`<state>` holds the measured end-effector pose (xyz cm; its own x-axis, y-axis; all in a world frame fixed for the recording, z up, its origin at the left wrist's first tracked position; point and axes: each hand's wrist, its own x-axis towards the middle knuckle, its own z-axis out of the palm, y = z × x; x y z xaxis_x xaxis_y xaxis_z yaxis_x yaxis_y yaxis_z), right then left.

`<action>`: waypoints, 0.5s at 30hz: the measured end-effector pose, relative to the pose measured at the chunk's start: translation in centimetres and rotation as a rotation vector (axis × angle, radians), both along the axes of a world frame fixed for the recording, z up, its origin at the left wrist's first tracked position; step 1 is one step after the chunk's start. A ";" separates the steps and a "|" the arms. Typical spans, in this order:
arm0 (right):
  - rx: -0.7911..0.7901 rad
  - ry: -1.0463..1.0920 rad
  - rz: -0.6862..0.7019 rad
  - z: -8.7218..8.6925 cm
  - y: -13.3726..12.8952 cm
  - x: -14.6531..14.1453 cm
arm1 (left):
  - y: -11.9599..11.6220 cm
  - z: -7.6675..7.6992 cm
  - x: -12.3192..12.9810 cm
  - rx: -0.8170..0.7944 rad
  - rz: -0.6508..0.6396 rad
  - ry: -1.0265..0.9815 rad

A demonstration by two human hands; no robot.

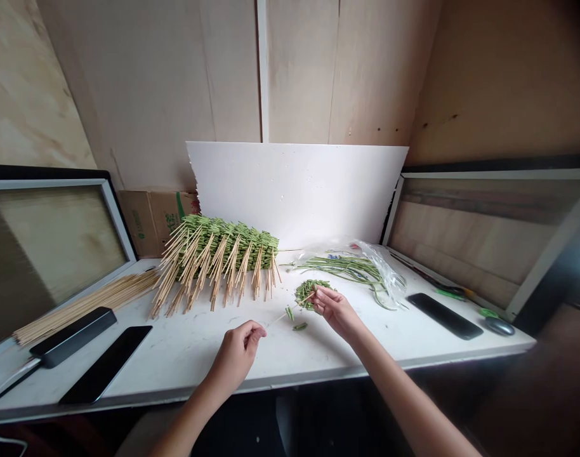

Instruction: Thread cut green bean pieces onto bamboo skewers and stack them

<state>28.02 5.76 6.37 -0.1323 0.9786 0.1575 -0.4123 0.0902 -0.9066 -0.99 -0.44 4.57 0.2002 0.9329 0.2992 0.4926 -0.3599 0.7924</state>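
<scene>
A thin wooden skewer (290,311) runs between my two hands above the white table. My left hand (242,346) is closed around its lower left end. The fingers of my right hand (332,307) pinch the other end, beside a small pile of cut green bean pieces (305,291). A few loose pieces (299,327) lie between the hands. Behind and to the left, many skewers loaded with green pieces (223,236) are stacked, their bare ends (216,270) pointing toward me.
Bare skewers (90,304), a black box (73,336) and a dark phone (106,365) lie left. Long beans (342,268) in a plastic bag (389,279), another phone (445,315) and a mouse (499,325) are right. A white board (299,190) stands behind.
</scene>
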 end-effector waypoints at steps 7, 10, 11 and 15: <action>-0.004 0.005 -0.009 0.2 -0.5 -0.6 | 0.2 -0.3 0.0 0.013 0.007 -0.021; -0.010 0.018 0.001 0.3 -0.7 -0.8 | 0.2 -0.4 0.0 0.009 0.007 -0.027; -0.011 0.020 0.005 0.3 -0.7 -0.8 | 0.2 -0.4 0.0 0.006 0.007 -0.026; -0.001 0.021 0.010 0.3 -0.8 -0.9 | 0.2 -0.3 -0.1 -0.004 0.011 -0.017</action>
<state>27.11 4.95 6.70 -0.1389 0.9775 0.1590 -0.4325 0.0846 -0.8976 -1.05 -0.26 4.27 0.1848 0.9361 0.2992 0.4829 -0.3516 0.8020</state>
